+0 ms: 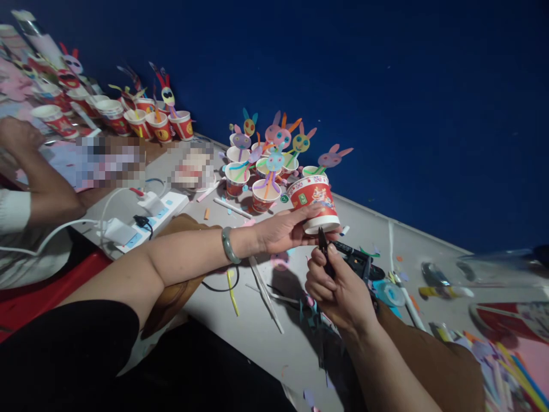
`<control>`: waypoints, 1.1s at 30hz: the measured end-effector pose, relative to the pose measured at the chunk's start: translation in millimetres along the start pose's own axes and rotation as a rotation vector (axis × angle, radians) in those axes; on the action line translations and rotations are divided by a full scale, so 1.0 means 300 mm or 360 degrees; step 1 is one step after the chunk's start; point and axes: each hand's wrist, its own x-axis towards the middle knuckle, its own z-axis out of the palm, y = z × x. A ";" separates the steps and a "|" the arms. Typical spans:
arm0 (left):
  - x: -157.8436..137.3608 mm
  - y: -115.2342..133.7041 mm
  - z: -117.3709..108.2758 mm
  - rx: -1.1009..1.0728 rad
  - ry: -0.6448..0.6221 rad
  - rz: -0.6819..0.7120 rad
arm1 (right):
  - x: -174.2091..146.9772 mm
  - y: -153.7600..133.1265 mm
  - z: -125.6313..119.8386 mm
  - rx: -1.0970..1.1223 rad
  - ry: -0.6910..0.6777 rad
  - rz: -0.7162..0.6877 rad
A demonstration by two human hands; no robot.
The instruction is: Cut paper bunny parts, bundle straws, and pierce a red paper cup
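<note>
A red and white paper cup (312, 197) with a printed cartoon figure is in my left hand (281, 232), whose fingers wrap round its side. The cup tilts, its white base toward me. My right hand (337, 283) is closed round a black pointed tool (323, 245); its tip is right by the cup's base, and I cannot tell whether it touches. The fist hides most of the tool, so its kind is unclear. Just behind the cup stand several finished paper cups (266, 196) with colourful rabbit-faced figures (275, 162) rising from them.
At left a white power strip (156, 220) with plugs and cables lies on the grey table (261, 297). Another person's arm (43, 171) rests beyond it. More decorated cups (137, 125) line the back left. Coloured straws (521, 372), paper scraps and a tape roll (389, 293) lie at right.
</note>
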 end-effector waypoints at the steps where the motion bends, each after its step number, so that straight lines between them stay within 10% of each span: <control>1: -0.002 0.001 0.002 -0.0006 0.0000 -0.0007 | 0.001 0.002 0.000 -0.0005 0.0012 -0.0007; 16: -0.005 -0.034 -0.006 0.0073 -0.0077 0.0159 | 0.023 0.027 -0.011 -0.0067 0.0060 -0.0148; 28: 0.004 -0.068 -0.014 0.0083 0.0092 0.0188 | 0.052 0.052 -0.084 -0.2243 0.0976 -0.1299; 33: 0.010 -0.041 -0.018 0.0111 0.0098 0.0204 | 0.049 0.034 -0.094 -0.2369 0.0936 -0.1357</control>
